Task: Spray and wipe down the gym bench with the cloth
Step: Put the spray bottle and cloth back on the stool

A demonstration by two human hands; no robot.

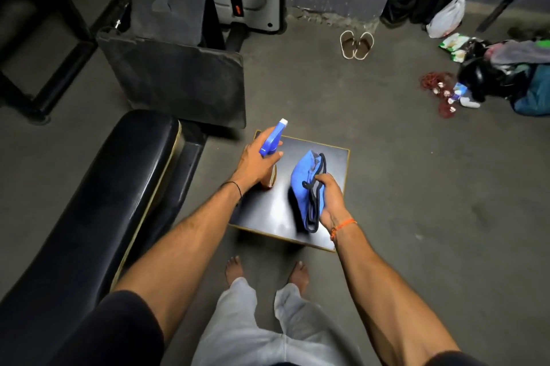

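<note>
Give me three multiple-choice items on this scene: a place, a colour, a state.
1. The long black padded gym bench lies on which side of the small black square stool? A left B right C on top
2. The trigger head of the plastic spray bottle is: A red B blue C green
3. The right hand: A hangs empty B presses the floor C grips the blue dark-trimmed cloth
Answers: 1 A, the bench fills the left foreground; 2 B, blue head shows above the left hand; 3 C, fingers curl round the cloth.
</note>
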